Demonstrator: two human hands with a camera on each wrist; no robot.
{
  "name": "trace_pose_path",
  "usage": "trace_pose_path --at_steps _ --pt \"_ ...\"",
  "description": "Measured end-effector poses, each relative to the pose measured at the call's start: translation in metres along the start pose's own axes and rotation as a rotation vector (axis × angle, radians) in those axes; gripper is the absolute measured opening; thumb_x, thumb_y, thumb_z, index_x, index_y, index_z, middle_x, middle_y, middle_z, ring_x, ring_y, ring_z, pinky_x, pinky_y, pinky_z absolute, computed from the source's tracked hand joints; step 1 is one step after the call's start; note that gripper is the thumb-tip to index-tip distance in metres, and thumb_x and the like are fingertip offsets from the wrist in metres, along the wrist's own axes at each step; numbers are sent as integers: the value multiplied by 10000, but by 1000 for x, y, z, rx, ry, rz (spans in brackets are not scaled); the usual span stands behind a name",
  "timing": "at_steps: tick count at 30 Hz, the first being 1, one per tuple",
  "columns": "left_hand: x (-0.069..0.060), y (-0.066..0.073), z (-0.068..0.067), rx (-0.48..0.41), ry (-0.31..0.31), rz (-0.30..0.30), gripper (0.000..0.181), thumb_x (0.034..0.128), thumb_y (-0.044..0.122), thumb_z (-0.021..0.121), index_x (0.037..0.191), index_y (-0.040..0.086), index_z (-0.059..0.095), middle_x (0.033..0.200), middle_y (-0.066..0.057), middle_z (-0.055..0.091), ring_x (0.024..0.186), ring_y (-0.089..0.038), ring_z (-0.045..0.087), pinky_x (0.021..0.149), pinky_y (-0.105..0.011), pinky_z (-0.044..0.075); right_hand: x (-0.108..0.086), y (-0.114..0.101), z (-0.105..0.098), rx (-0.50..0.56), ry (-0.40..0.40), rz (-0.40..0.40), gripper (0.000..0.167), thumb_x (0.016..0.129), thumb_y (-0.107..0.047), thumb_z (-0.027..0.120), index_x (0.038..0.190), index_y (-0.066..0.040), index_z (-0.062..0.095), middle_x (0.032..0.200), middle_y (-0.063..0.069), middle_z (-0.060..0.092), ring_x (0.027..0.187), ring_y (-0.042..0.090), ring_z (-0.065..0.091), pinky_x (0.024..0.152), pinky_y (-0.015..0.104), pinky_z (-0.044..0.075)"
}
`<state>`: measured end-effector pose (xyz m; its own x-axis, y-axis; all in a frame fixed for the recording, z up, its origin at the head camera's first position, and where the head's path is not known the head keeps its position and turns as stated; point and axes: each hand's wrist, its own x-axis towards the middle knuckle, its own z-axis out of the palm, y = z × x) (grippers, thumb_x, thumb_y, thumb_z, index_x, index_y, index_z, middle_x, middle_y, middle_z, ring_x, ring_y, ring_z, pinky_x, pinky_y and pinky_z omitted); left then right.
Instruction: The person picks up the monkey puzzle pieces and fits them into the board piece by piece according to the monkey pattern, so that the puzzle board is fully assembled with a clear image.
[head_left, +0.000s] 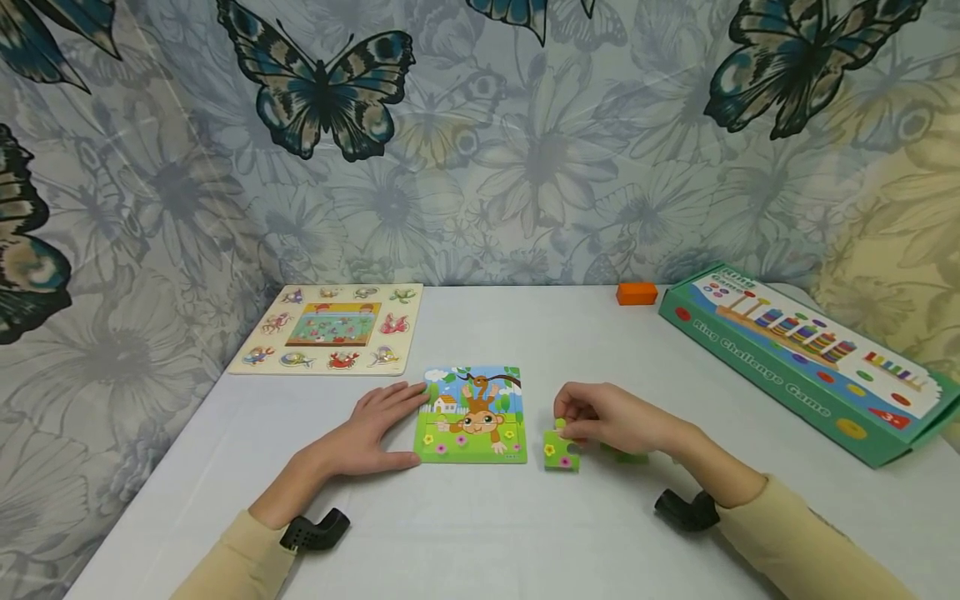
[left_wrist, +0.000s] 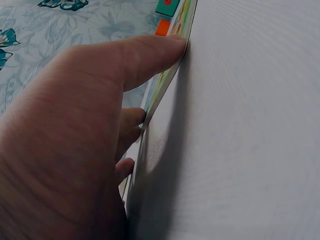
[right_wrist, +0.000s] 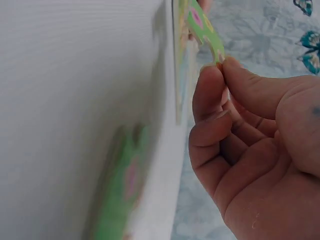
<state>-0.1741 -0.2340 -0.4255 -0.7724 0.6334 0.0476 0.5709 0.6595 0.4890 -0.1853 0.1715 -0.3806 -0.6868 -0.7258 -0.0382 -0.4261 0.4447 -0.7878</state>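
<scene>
The right grip (head_left: pixel 613 417) pinched a seemingly light, stiff puzzle piece (head_left: pixel 559 453), best held by edges; the left grip (head_left: pixel 366 433) lay unclenched.

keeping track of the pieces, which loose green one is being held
The held piece is nearer the monkey picture, pinched in the right hand; the other green piece lies on the table.

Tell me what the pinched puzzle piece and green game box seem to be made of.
The puzzle piece looks like thin wood or cardboard, smoothly printed: flat, with a visible cut edge. The green game box is probably cardboard with a satin print, judging by flat panels and straight edges.
</scene>
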Motion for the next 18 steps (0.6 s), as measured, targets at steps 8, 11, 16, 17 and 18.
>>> trace_pose_path --at_steps 8,11,16,17,18 --pt "0 0 1 2 9 15 858 875 474 725 1567 98 386 1637 -56 293 1507 -338 176 1168 -583 81 27 -14 6 -4 -8 -61 118 975 -75 678 1032 -79 574 793 6 619 730 287 619 680 281 510" --pt "0 0 1 8 14 22 856 876 478 722 1565 94 389 1634 -65 298 1502 -348 189 1164 -590 93 38 -18 9 -8 -12 -92 115 976 -68 674 1028 -67 571 793 1 613 723 300 615 674 281 510" --pt "1 0 0 11 18 27 851 879 472 723 1561 83 393 1629 -79 308 1495 -363 203 1159 -601 101 55 -26 14 -3 -14 -115 117 973 -57 675 1022 -45 569 787 9 609 722 306 609 677 281 512" --pt "1 0 0 10 18 27 850 880 471 722 1560 81 393 1629 -79 308 1495 -364 203 1159 -602 100 58 -27 15 -4 -14 -113 120 973 -61 677 1024 -43 569 788 8 608 722 291 608 680 280 512" --pt "1 0 0 11 16 26 852 880 472 722 1562 83 391 1631 -77 304 1496 -361 199 1160 -598 98 62 -29 16 -5 -13 -111 122 971 -64 680 1023 -40 571 789 7 610 723 277 609 683 278 510"
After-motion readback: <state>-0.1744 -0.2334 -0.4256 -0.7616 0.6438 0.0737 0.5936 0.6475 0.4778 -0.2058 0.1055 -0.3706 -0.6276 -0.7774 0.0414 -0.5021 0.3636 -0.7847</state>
